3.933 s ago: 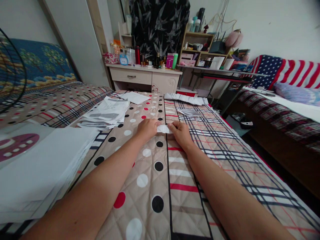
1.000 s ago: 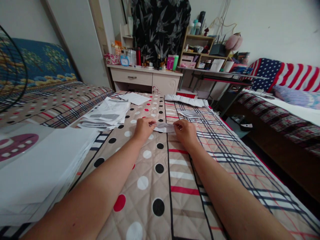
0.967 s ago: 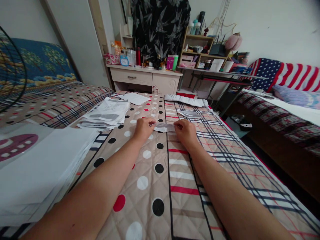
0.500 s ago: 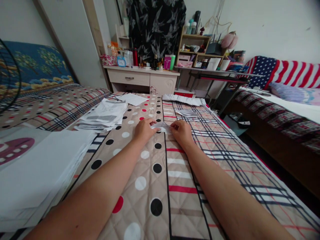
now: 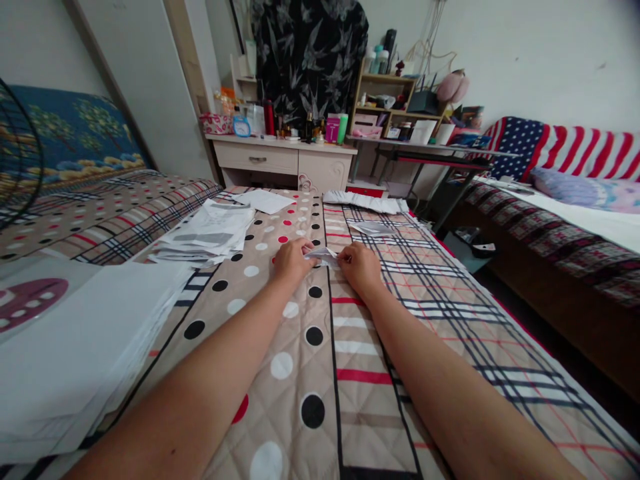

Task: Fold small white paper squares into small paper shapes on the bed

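A small folded piece of white paper is stretched between my hands, just over the quilted bedspread. My left hand pinches its left end between thumb and fingers. At its right end, the curled fingers of my right hand grip the paper. Beyond my right hand lies a flat paper piece. Farther back is a row of folded white papers. To the left of my left hand sits a pile of printed sheets, with a single white sheet behind it.
A large stack of white paper lies at the near left, beside a plastic bag with a purple print. The patterned bedspread spreads under everything. A cream dresser stands at the far end, and a black wire fan guard at left.
The paper went from a narrow strip to a wider strip, and now to a shorter piece with a raised, angled fold. My hands are closer together than a second ago. The view shifts slightly.
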Demonstrator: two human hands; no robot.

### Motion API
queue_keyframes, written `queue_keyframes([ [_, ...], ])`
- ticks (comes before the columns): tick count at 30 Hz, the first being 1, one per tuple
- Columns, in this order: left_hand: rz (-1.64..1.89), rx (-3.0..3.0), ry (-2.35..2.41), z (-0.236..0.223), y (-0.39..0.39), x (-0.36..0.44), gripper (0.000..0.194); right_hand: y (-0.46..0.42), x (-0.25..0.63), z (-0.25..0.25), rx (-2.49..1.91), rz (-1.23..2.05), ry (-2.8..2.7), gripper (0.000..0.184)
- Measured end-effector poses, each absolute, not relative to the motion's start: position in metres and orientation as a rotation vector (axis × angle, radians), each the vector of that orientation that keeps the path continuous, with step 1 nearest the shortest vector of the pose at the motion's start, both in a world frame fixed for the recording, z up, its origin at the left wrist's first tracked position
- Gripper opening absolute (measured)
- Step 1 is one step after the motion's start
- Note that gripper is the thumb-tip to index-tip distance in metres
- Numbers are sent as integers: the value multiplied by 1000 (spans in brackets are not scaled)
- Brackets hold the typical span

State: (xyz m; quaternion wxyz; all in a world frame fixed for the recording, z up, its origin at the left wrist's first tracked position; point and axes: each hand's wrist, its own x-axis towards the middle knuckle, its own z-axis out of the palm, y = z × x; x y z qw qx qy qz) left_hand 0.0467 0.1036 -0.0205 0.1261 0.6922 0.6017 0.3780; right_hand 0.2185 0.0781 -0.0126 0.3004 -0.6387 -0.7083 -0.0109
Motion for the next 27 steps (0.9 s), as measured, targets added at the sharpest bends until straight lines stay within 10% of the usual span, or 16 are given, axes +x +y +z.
queue_keyframes([
  [27, 1325, 1933, 1309, -26, 106, 40, 21, 165, 327, -26, -1865, -344, -1137, 21],
])
